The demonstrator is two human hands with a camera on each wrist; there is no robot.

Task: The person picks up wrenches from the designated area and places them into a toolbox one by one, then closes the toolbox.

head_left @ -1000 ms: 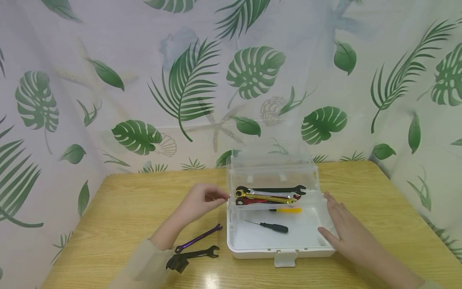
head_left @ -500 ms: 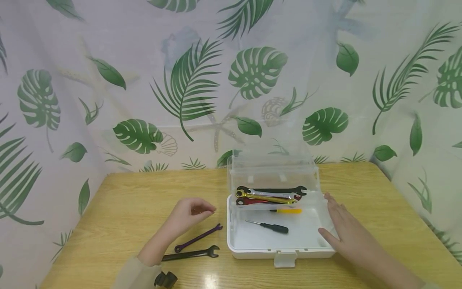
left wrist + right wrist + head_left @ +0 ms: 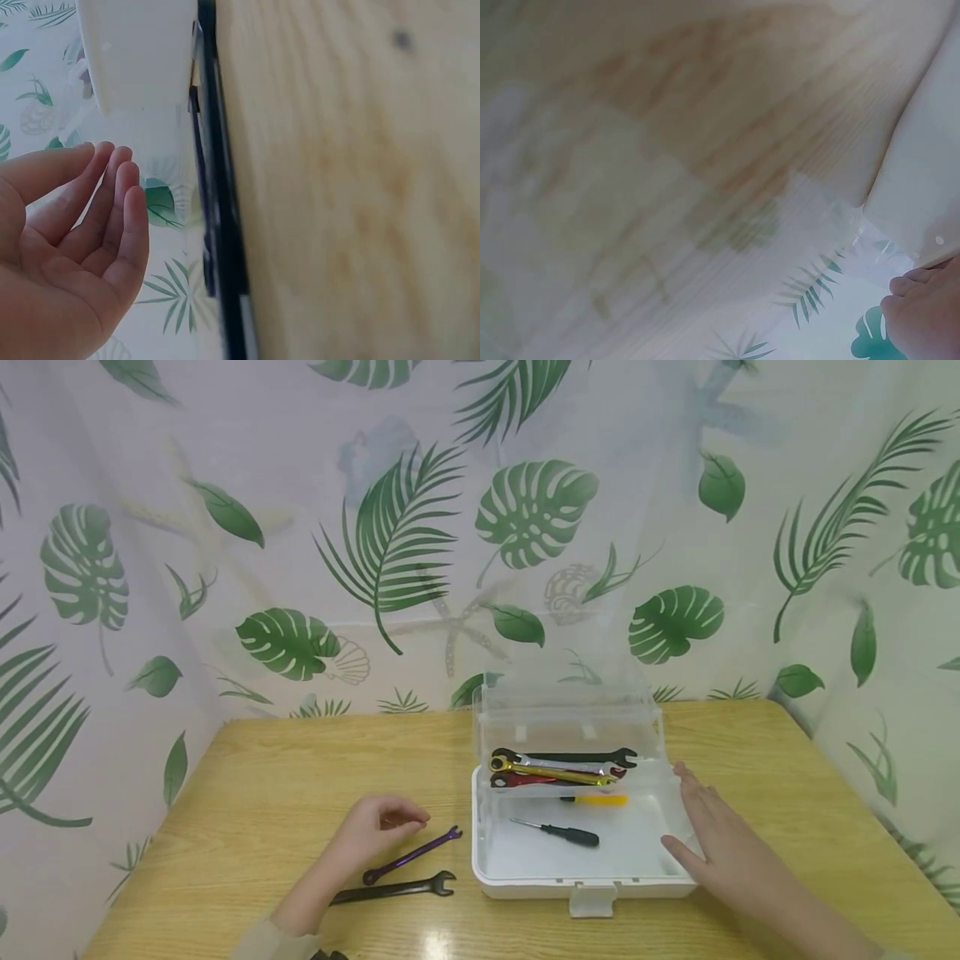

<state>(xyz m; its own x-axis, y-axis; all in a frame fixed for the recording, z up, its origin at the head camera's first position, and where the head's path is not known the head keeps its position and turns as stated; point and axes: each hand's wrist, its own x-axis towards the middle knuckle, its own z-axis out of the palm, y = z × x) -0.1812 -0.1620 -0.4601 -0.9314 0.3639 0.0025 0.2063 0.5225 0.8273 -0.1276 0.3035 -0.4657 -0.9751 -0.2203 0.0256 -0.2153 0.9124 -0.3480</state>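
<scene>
My left hand (image 3: 371, 828) hovers over the table left of the toolbox, fingers loosely curved and nothing in them. Just beneath and beside it lie a purple wrench (image 3: 415, 854) and a black open-end wrench (image 3: 397, 888), partly covered by the forearm. In the left wrist view the black wrench (image 3: 221, 195) shows edge-on near the hand (image 3: 82, 240). My right hand (image 3: 712, 839) rests along the right side of the white toolbox (image 3: 525, 888), fingers extended. The right wrist view shows this hand (image 3: 930, 311) against the box wall (image 3: 930, 150).
The clear lid (image 3: 570, 689) stands raised. A clear tray holds several wrenches, among them a gold wrench (image 3: 555, 770). On the box floor lie a black-handled screwdriver (image 3: 573, 835) and a yellow-handled tool (image 3: 603, 799). A latch (image 3: 592, 902) hangs at the front. A leaf-print cloth backs the table.
My left hand has drawn back from the box's left edge, moving left and toward me, down near the purple wrench. The right hand and the tools have stayed put.
</scene>
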